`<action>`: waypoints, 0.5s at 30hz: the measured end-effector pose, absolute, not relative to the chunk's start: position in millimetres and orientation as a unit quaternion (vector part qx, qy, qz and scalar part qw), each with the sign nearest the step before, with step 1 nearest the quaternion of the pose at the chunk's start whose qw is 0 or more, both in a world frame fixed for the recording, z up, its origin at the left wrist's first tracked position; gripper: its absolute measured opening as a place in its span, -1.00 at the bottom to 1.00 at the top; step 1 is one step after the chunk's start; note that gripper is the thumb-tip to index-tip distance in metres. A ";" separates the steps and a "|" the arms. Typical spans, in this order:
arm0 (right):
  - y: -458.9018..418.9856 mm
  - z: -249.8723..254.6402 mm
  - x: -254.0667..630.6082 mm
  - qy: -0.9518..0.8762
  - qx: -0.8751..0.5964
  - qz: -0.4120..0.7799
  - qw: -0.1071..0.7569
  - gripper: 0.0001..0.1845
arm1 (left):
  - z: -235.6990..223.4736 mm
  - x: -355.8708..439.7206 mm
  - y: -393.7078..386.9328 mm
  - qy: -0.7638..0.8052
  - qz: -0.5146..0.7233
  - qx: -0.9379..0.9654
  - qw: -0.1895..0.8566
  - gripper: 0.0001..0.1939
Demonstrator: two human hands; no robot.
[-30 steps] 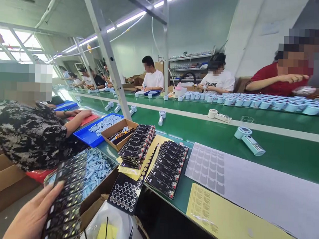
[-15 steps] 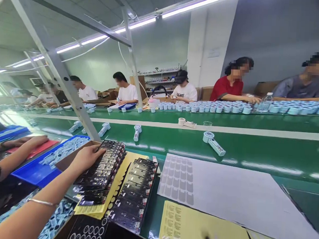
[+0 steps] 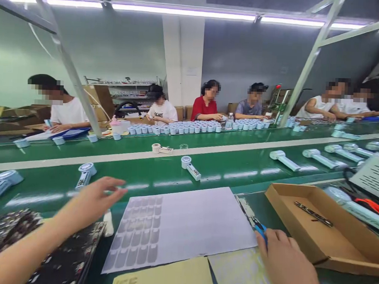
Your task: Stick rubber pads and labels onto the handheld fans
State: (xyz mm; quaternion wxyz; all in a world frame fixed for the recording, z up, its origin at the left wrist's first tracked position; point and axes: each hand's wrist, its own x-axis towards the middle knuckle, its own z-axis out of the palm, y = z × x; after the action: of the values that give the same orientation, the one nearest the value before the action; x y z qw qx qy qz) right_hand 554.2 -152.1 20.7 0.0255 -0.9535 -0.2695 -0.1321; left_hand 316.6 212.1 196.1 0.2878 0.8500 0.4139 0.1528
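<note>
My left hand [image 3: 91, 200] hovers with fingers spread and nothing in it, above the near edge of the green belt, just left of a white backing sheet [image 3: 186, 224] with rows of grey stickers. Below that hand lie black printed sheets [image 3: 64, 257]. My right hand [image 3: 285, 261] rests at the sheet's lower right corner, fingers closed around a small blue tool [image 3: 262, 232] whose tip shows above the knuckles. A yellow sheet [image 3: 166, 278] lies at the near edge.
An open cardboard box [image 3: 317, 229] with a thin black strip inside sits to the right. Pale blue handheld fans [image 3: 191, 167] lie along the green conveyor [image 3: 238, 164]. Several workers sit across the line behind rows of blue round parts [image 3: 190, 127]. Metal frame posts [image 3: 73, 76] cross the view.
My view has swung right along the bench. My left hand has let go of the black sheets and lifted open. My right hand has come into view with the blue tool.
</note>
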 end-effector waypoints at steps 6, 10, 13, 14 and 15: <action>-134.4 18.6 560.6 -0.198 -0.964 -0.173 0.041 -0.59 | 152.2 494.2 160.8 0.375 0.045 0.835 0.401 -0.68; -130.4 9.8 562.6 -0.179 -0.963 -0.195 0.043 -0.73 | 125.8 555.9 152.8 0.409 0.028 0.807 0.424 -0.65; -134.2 -13.0 566.4 -0.196 -0.950 -0.230 0.080 -0.75 | 115.0 579.7 154.3 0.427 0.038 0.788 0.443 -0.64; -135.8 -21.4 567.8 -0.209 -0.941 -0.247 0.102 -0.75 | 112.5 584.8 155.7 0.426 0.050 0.783 0.450 -0.64; -137.0 -29.0 569.1 -0.217 -0.931 -0.265 0.126 -0.74 | 110.2 589.0 157.2 0.424 0.064 0.778 0.459 -0.63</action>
State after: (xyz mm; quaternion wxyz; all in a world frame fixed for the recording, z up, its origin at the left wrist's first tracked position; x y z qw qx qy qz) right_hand 569.1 -137.0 -29.0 0.1260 -0.9312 -0.2166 -0.2647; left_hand 589.0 157.2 110.2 0.4591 0.7781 0.4240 0.0637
